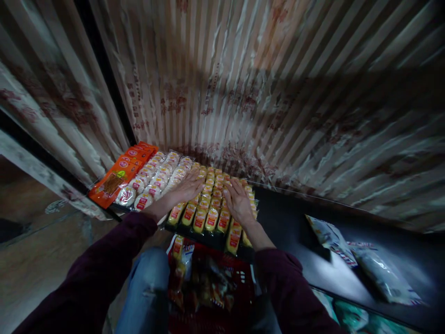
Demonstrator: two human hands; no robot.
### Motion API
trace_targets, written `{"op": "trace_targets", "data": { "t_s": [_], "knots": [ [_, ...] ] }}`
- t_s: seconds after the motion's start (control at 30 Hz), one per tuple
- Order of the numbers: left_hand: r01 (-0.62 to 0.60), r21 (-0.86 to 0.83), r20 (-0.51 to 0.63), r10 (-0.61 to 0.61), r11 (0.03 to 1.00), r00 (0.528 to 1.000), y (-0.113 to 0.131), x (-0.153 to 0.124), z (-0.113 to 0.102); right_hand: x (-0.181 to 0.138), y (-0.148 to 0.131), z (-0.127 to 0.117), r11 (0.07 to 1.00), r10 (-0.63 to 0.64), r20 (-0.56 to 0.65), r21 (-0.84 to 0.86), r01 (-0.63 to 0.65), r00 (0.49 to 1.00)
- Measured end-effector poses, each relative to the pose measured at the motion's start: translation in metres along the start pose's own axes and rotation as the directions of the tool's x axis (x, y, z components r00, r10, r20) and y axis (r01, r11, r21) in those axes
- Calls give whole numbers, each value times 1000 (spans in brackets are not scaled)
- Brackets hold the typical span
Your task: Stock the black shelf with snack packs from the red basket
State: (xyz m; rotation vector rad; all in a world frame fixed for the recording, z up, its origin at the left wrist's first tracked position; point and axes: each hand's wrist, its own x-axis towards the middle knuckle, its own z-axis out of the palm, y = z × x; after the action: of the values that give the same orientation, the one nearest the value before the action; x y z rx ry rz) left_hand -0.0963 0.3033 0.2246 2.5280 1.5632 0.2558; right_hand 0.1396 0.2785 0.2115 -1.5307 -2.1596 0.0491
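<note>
Rows of small yellow cakes in clear wrappers with red labels (200, 219) stand on a dark shelf. My left hand (189, 186) lies flat across the left side of these rows, fingers stretched out, beside the white round wrapped cakes (144, 201). On the right part of the yellow rows rests my right hand (238, 202), its fingers extended and a little apart. Neither hand grips anything that I can see. The packs directly under both palms are hidden.
Orange snack packets (123, 172) lie at the shelf's left end. Two blurred plastic packs (332, 239) are on the black shelf (283, 208) at right. Below, between my legs, is a dark red bag or box (239, 297) with wrapped snacks. A pleated curtain (215, 93) hangs behind.
</note>
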Motion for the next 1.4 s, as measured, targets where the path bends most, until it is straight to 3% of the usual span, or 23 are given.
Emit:
{"op": "trace_targets", "data": {
  "t_s": [0.13, 0.3, 0.43, 0.63, 0.93, 1.17, 1.3, 1.4],
  "knots": [
    [-18, 48, -91, 22, 999, 996, 33, -39, 15, -39, -15, 1, 983, 163, -159, -52, -173, 974],
    [-3, 90, -223, 23, 996, 975, 76, -74, 44, -89, -20, 4, 922, 305, -183, -187, -338, 934],
    [78, 92, -216, -57, 993, 975, 87, -79, 65, -108, -14, 15, 875, 393, -201, -218, -432, 897],
    [88, 102, -220, -64, 991, 973, 89, -78, 77, -107, -14, 28, 890, 378, -131, -223, -398, 917],
    [124, 100, -270, -93, 987, 958, 94, -60, 69, -99, -1, 18, 900, 372, -151, -181, -396, 916],
    [87, 94, -277, -58, 992, 959, 101, -50, 72, -95, 4, 24, 920, 345, -148, -145, -365, 927],
    [-9, 82, -391, 40, 997, 919, 123, -59, 68, -98, 11, 29, 926, 337, -247, -86, -367, 909],
    [-78, 62, -441, 98, 995, 892, 150, -72, 79, -100, 23, 32, 905, 403, -292, -12, -425, 867]
  ]
}}
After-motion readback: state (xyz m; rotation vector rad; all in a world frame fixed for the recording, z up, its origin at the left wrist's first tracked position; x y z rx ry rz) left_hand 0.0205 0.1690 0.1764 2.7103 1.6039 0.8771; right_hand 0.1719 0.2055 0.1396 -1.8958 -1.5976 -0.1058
